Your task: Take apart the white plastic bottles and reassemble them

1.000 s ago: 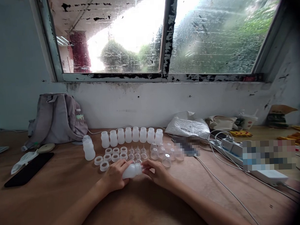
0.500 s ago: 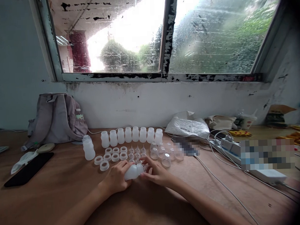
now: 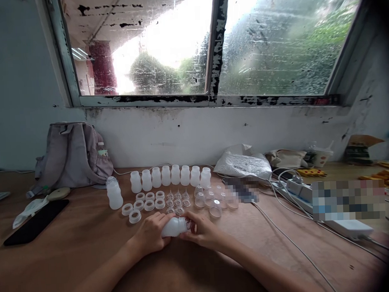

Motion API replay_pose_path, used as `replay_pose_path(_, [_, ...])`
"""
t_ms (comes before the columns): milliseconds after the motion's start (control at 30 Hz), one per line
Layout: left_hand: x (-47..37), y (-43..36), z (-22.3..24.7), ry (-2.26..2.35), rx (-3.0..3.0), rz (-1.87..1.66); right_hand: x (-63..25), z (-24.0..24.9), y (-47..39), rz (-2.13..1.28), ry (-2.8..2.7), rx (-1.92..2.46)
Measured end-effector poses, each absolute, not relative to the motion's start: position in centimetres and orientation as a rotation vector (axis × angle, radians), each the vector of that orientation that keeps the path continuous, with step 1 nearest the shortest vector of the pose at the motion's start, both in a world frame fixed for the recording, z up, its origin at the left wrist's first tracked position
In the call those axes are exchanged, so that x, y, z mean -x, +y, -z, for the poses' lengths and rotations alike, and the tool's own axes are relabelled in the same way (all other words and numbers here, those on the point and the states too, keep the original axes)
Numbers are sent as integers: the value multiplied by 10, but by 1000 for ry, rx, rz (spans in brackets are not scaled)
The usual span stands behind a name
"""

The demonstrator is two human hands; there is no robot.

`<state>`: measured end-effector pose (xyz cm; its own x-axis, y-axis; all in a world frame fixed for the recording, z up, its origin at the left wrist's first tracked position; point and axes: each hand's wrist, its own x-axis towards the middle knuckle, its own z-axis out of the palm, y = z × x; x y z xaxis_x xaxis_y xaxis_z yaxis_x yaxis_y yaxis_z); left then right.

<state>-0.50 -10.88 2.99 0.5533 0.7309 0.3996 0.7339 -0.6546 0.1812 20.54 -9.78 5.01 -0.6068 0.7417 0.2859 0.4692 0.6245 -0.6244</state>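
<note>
Holding a frosted bottle (image 3: 173,227) on its side just above the near part of the table (image 3: 173,274), between both hands and in front of the loose parts, neck turned to the right. Wrapped round the body with the left hand (image 3: 152,235), fingers over the top and thumb lower down, closed firmly enough to steady it. Pinching at the mouth with the right hand (image 3: 202,231), fingertips gathered round what looks like a clear piece (image 3: 188,224), though too small and too covered to tell how well seated.

As for progress, showing just one bottle with a clear cap on (image 3: 114,195), upright at the left, apart from the row. Standing behind the parts without caps: eight open bottles (image 3: 165,176). Lying nearer, separate from any bottle: white rings (image 3: 135,216), small clear nipples (image 3: 179,211) beside them, and clear domes (image 3: 215,209) to the right. Judging from that, mostly unassembled, with only an early part done.

Reaching in from both sides with forearms low and angled inward, wrists near the tabletop, hands almost meeting at the bottle.
</note>
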Motion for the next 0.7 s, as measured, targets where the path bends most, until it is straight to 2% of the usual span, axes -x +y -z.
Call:
replay_pose_path(100, [6,-109,-29,-1259,2786,665,-202,-48,-100,-732,-2262,1042])
replay_pose_path(267, [0,-113,-28,-1156,2690,641,-199,-43,-98,-1355,-1983,1204])
replay_pose_path(367, [-5,-115,-30,-1167,2635,672,-201,-47,-94,-1522,-1920,1224])
replay_pose_path(500, [-10,-119,-39,-1337,2705,895,-205,-60,-92,-1479,-1911,1072])
replay_pose_path(600, [-12,-124,-50,-1565,2894,1072,-207,-65,-93,-1306,-1979,948])
replay_pose_path(700, [-15,-130,-60,-1677,3110,1055,-206,-61,-94,-1078,-2028,945])
